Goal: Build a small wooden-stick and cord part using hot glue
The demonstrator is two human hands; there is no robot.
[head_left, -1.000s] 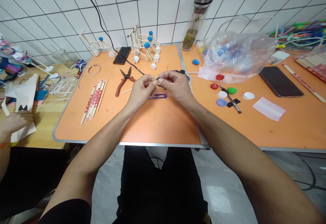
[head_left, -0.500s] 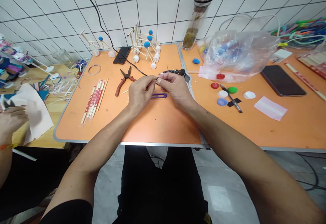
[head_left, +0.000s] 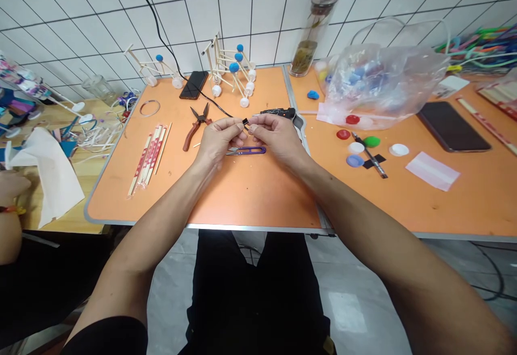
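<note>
My left hand and my right hand meet over the orange table, fingertips pinching a small black piece with a thin dark stem. The fingers hide most of it. Just below them lie purple-handled thread snips, apart from my palms. A black hot glue gun rests behind my right hand, and its black cord runs back toward the wall. Red-handled pliers lie left of my left hand, beside wrapped wooden chopsticks.
Stick models with blue balls and white caps stand at the back. A plastic bag, bottle caps and a phone lie right. A co-worker's hand sits beside white paper at the left, on a wooden table.
My hands have lifted slightly away from the snips, whose blades now show. The co-worker's hand has moved left, and the white paper has shifted.
</note>
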